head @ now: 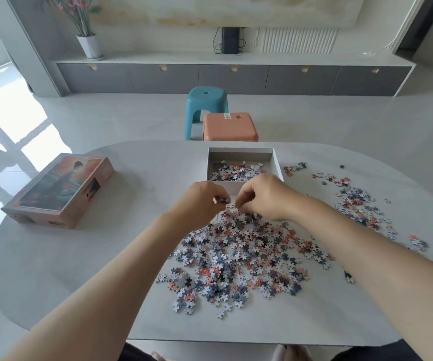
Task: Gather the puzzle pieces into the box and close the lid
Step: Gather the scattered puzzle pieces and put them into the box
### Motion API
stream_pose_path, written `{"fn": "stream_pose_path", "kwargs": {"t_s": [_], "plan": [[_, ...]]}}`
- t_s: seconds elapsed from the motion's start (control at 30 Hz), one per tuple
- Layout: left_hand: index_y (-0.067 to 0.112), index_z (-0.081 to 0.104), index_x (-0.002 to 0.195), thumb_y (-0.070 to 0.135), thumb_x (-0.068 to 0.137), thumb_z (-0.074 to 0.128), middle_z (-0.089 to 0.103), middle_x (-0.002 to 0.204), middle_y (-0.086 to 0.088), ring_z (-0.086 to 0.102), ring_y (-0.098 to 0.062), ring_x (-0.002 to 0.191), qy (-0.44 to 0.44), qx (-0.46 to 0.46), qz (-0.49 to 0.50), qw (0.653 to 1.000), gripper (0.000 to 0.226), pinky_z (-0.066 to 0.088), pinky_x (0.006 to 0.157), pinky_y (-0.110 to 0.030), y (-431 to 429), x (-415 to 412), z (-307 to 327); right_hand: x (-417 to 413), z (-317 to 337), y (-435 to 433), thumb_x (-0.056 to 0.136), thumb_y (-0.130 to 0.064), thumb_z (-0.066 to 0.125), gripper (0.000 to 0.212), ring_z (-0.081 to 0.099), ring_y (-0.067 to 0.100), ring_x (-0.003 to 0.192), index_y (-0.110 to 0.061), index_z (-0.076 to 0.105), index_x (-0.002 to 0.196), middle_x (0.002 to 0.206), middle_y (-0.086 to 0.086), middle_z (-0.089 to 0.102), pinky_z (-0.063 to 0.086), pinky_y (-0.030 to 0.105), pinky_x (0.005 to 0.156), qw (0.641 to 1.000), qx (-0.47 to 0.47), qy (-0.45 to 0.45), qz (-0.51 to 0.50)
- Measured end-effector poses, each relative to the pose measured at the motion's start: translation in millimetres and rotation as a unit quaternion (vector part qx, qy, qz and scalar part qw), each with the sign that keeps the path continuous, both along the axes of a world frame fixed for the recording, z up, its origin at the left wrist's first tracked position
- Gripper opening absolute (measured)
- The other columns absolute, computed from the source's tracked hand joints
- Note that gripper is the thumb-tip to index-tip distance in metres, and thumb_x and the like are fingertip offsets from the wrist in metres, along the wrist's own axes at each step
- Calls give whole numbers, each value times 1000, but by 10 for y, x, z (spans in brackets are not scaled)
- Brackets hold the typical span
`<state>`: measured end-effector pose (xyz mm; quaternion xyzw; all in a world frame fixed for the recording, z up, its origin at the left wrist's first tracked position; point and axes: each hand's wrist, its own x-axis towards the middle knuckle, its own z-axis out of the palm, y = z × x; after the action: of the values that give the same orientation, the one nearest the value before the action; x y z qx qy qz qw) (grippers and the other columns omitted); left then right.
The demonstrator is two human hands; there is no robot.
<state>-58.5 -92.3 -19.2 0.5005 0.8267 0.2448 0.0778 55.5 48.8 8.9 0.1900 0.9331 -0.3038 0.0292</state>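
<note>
- Looking down at the table (pixel 54 269), we see a blue stool (pixel 206 105) and an orange stool (pixel 229 126) just past its far edge, plus a vase (pixel 89 46) on the low cabinet (pixel 236 76) by the back wall.
- The box (pixel 208 162) sits open at the far middle of the table, square to us, with a thin layer of pieces inside. Our hands cover the middle of its near wall.
- The lid (pixel 61 188) lies picture-up, well apart on the left, its long axis running diagonally from near-left to far-right.
- The main pile of puzzle pieces (pixel 241 256) lies between us and the box, and a looser scatter (pixel 356 201) trails off to the right.
- Our left hand (pixel 205 201) pinches a few pieces just above the pile's far tip.
- Our right hand (pixel 265 198) is right beside it, fingers curled down and pinching pieces at that same tip.
</note>
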Motion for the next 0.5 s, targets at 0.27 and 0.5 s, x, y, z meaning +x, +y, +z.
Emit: {"fn": "stream_pose_path", "kwargs": {"t_s": [0.27,0.5], "plan": [[18,73,98,15,86,67,63,83,6,53,-6,67,-53,125,112,984,14,37,56,-3,379,-197,261,-157,223,416,83,-12,76,7,57,-2,62,-16,78,89,78,-8,69,48,14,68,963,34,232,-131],[24,59,129,19,95,54,58,126,-5,49,-24,115,37,18,37,998,35,35,100,-33,493,-251,31,-143,-46,529,98,-29,55,25,64,23,109,-19,73,112,116,2,72,49,37,99,983,118,119,-72]]}}
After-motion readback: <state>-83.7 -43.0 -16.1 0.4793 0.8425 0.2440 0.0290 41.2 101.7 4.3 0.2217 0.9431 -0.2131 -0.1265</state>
